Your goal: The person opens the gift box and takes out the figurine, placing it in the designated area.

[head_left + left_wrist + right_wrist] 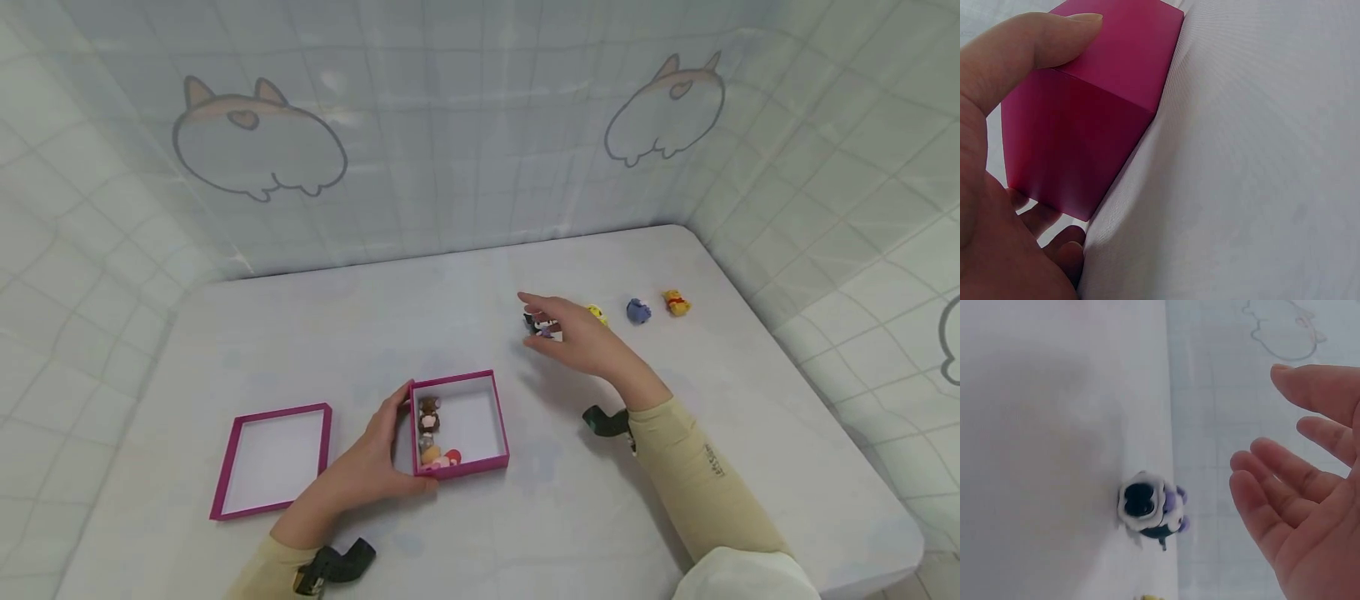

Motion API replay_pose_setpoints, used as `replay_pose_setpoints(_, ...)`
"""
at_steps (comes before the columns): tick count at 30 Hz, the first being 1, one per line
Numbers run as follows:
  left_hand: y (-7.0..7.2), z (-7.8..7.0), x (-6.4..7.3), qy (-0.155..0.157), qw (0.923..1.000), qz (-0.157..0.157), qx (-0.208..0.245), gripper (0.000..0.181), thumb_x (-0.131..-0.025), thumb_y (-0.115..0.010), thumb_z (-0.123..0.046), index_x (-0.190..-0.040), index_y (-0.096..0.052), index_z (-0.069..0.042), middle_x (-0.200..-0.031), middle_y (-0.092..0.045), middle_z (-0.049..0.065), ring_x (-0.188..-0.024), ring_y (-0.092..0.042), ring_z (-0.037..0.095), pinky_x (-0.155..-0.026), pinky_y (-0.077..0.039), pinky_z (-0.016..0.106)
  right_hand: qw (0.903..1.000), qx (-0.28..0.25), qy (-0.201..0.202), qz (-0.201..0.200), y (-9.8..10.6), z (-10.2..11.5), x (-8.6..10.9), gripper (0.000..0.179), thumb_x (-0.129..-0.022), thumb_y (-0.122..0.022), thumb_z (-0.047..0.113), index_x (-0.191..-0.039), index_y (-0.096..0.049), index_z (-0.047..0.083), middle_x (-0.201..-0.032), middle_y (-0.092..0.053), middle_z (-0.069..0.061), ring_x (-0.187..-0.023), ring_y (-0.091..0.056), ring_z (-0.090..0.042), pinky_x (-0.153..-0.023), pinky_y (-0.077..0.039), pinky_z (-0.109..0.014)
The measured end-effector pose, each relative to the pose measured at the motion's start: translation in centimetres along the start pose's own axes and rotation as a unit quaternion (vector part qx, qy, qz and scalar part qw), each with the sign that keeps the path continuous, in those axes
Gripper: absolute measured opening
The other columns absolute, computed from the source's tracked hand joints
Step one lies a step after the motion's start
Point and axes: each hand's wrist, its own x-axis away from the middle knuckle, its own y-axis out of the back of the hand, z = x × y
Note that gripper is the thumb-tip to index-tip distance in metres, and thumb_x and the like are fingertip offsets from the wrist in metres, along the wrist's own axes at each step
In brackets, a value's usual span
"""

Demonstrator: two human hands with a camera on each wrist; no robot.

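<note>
My left hand (367, 467) grips a magenta box (472, 417) at its left side, thumb on the front wall. In the left wrist view, the thumb presses one face of the box (1097, 75) and the fingers curl behind a corner. Several toy figurines sit along the box's left side, among them a brown one (428, 415) and a pink-and-red one (447, 459). My right hand (581, 333) hovers with spread fingers at a black, white and purple figurine (543, 324). The right wrist view has a gap between the fingers and that figurine (1150, 506).
A shallow magenta-rimmed box part (326, 442), white inside, lies on the table (360, 333) to the left. Beyond my right hand are a partly hidden yellow figurine (597, 313), a blue one (638, 311) and a yellow bear (677, 302). Patterned curtains (465, 125) surround the table.
</note>
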Motion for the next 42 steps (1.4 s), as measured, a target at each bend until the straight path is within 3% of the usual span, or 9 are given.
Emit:
replay_pose_setpoints(15, 0.1, -0.3, 0.1, -0.003, 1.0000, -0.001, 0.001, 0.122, -0.049, -0.081, -0.055, -0.140, -0.001, -0.041, -0.142, -0.016, -0.015, -0.130, -0.017, 0.011, -0.097, -0.032, 0.050, 0.9992, -0.025, 0.032, 0.008, -0.7, 4.0, 1.0, 0.056, -0.082, -0.061, 0.043, -0.133, -0.039, 0.038, -0.111, -0.054, 0.017, -0.098, -0.051, -0.002, -0.083, -0.046, -0.031)
replay_pose_setpoints(21, 0.1, -0.3, 0.1, 0.003, 1.0000, 0.001, 0.007, 0.123, -0.049, -0.081, -0.055, -0.141, -0.001, -0.040, -0.142, -0.016, -0.013, -0.130, -0.017, 0.012, -0.097, -0.031, 0.052, 0.9972, -0.036, 0.055, 0.037, -1.8, 5.0, 1.1, 0.052, -0.084, -0.060, 0.041, -0.131, -0.039, 0.041, -0.110, -0.054, 0.021, -0.099, -0.051, 0.001, -0.079, -0.046, -0.025)
replay_pose_setpoints(32, 0.0, -0.2, 0.2, -0.001, 0.9999, -0.002, 0.013, 0.124, -0.049, -0.082, -0.054, -0.141, -0.001, -0.040, -0.142, -0.016, -0.013, -0.130, -0.017, 0.013, -0.097, -0.030, 0.054, 0.9910, -0.060, 0.095, 0.072, -3.6, 6.2, 1.1, 0.051, -0.085, -0.059, 0.039, -0.132, -0.043, 0.031, -0.111, -0.058, 0.009, -0.101, -0.054, -0.007, -0.081, -0.047, -0.027)
replay_pose_setpoints(42, 0.1, -0.5, 0.3, 0.002, 0.9999, 0.003, 0.015, 0.123, -0.049, -0.082, -0.053, -0.141, 0.000, -0.041, -0.142, -0.016, -0.013, -0.130, -0.017, 0.014, -0.096, -0.030, 0.056, 0.9861, -0.055, 0.127, 0.091, -5.3, 6.8, 1.2, 0.051, -0.086, -0.060, 0.033, -0.133, -0.044, 0.022, -0.116, -0.056, 0.006, -0.101, -0.054, -0.005, -0.082, -0.047, -0.023)
